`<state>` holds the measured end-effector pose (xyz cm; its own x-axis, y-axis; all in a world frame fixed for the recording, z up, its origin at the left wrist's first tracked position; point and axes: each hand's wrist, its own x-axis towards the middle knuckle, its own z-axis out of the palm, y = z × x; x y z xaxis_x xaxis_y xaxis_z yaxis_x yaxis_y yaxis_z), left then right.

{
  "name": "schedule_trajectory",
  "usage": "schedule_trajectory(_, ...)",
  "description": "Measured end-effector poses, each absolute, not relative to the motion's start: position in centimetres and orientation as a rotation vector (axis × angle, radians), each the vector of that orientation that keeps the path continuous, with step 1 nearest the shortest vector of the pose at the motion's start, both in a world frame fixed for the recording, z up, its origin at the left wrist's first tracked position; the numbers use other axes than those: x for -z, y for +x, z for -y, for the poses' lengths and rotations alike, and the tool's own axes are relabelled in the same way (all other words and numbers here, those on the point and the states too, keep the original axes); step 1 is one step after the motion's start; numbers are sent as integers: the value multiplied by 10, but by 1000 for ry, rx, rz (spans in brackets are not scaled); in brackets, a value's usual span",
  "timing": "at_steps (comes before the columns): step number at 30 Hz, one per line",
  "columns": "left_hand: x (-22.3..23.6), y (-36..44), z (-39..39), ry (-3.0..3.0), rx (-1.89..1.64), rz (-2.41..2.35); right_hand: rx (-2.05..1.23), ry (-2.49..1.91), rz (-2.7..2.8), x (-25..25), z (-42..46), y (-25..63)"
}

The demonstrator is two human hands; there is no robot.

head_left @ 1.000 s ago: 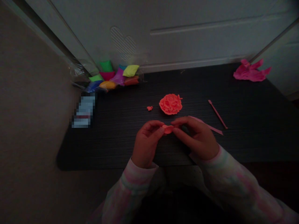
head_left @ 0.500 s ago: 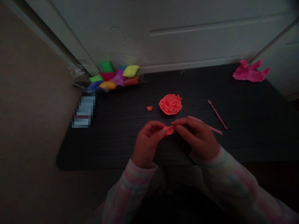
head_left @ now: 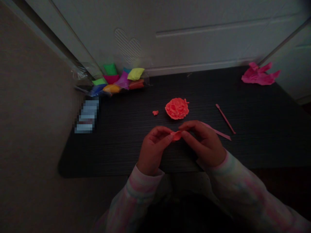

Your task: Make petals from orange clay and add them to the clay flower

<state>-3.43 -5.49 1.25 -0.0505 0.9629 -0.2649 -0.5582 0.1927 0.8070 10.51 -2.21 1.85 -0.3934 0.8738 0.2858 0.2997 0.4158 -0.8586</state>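
Head view: right thumb and index finger now meet the right edge of the coral piece (head_left: 176,135), where half a second ago they sit slightly off it; the piece shows a narrower face. Objects on the table (head_left: 109,155) hold position. Left hand (head_left: 153,145) pinches the left edge between thumb and index finger. Right hand (head_left: 207,144) is narrow, its fingertips nipping the opposite edge. Piece is in the air between the hands, on the near side of the ruffled coral flower (head_left: 177,108), apart from it. Small coral scrap (head_left: 155,113) lies left of the flower; pink strip (head_left: 220,132) runs partly behind the right hand; pink stick (head_left: 225,119) lies beyond.

Technique, judged: material looks thin and soft. Keep left pinch light as anchor; thin the rim in small, even presses; avoid pulling outward, which may tear it.
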Motion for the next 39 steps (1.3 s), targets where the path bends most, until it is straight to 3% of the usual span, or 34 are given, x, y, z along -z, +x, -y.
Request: schedule_trajectory(39, -15, -35, 55, 494, -1333, -940, -915, -1054, 1894, -19, 22, 103)
